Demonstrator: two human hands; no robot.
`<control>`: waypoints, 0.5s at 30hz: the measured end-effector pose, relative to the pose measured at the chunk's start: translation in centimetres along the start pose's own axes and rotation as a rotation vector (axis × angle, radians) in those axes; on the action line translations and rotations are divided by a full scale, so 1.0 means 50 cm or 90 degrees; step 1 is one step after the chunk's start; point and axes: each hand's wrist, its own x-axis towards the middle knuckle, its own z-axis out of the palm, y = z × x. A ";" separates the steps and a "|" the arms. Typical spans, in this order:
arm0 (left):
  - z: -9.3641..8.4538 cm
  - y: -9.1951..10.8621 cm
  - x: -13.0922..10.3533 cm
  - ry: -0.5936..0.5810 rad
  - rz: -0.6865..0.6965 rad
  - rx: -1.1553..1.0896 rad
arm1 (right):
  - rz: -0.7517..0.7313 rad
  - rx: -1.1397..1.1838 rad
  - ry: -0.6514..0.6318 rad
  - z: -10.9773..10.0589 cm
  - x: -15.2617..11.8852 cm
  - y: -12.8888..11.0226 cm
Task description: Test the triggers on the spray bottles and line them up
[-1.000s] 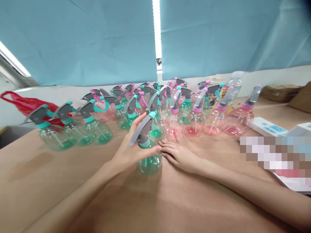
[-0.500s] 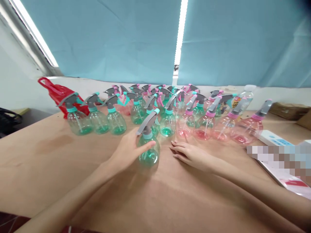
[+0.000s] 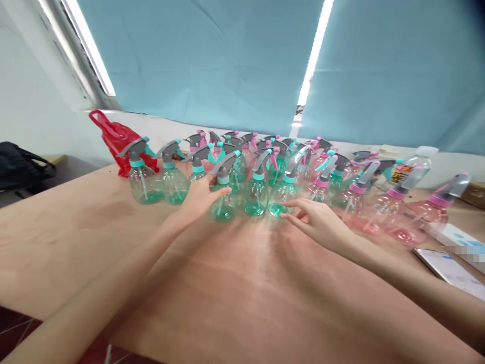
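My left hand [image 3: 200, 198] is wrapped round the left side of a green spray bottle [image 3: 223, 210], thumb across its front and the other fingers hidden. The bottle stands upright, with a grey trigger head and a turquoise collar. Beside it on the right is another green spray bottle [image 3: 255, 199]. My right hand [image 3: 312, 217] is at the lower right of a third green spray bottle [image 3: 282, 194]. Its thumb and fingers are apart, and the fingertips overlap that bottle's base; whether they press on it I cannot tell.
More green bottles [image 3: 146, 187] stand to the left, before a red plastic bag [image 3: 117, 139]. Pink spray bottles [image 3: 403, 217] line the right side, with several more sprayers behind. A clear capped bottle [image 3: 420, 161], a white box [image 3: 460, 240] and a phone [image 3: 450, 268] are at right.
My left hand has carried its green bottle away from me, to the front row left of another green one. My right hand has lifted off the table and curled towards a green bottle. The view has shifted left.
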 end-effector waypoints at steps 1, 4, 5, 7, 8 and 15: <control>0.006 -0.001 0.008 0.005 0.006 0.004 | -0.003 0.009 0.016 0.004 0.013 -0.011; 0.018 -0.003 0.026 0.017 0.017 0.021 | 0.011 0.038 0.052 0.018 0.049 -0.039; 0.021 -0.003 0.032 0.019 0.017 0.027 | 0.021 0.044 0.058 0.023 0.060 -0.047; 0.026 -0.003 0.041 0.021 0.017 0.036 | 0.048 0.045 0.064 0.032 0.081 -0.060; 0.029 -0.003 0.044 0.023 0.017 0.039 | 0.061 0.044 0.060 0.036 0.091 -0.064; 0.050 -0.015 0.055 0.054 0.034 0.044 | 0.121 0.144 0.032 0.054 0.139 -0.073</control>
